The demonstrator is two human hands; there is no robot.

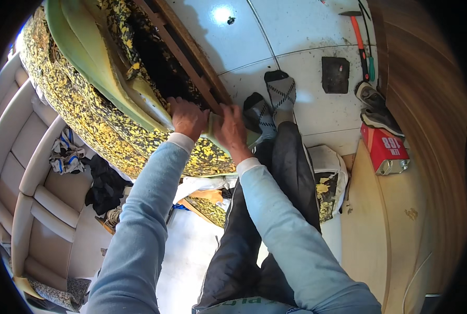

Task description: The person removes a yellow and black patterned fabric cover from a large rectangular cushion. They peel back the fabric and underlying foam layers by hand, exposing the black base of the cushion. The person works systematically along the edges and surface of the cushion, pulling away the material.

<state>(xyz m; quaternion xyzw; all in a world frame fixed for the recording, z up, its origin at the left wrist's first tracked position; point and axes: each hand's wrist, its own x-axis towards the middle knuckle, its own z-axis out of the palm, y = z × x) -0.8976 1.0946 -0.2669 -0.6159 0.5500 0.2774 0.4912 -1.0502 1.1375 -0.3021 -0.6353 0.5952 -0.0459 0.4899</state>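
Observation:
A large upholstery piece of yellow-and-black rebonded foam (111,129) fills the upper left, with a sheet of greenish-yellow foam (88,66) lying along it. My left hand (188,119) grips the lower end of the foam sheet, fingers curled over its edge beside a dark hollow. My right hand (231,127) holds the same foam end just to the right, its fingers close to a brown wooden frame rail (212,82). The two hands nearly touch. Fingertips of both are partly hidden.
A hammer (359,39), a green-handled tool (371,68) and a dark square pad (335,75) lie on the tiled floor. Shoes (378,106) rest by a red metal can (386,151). Beige sofa sections (33,145) stand left, with dark cloth (106,182).

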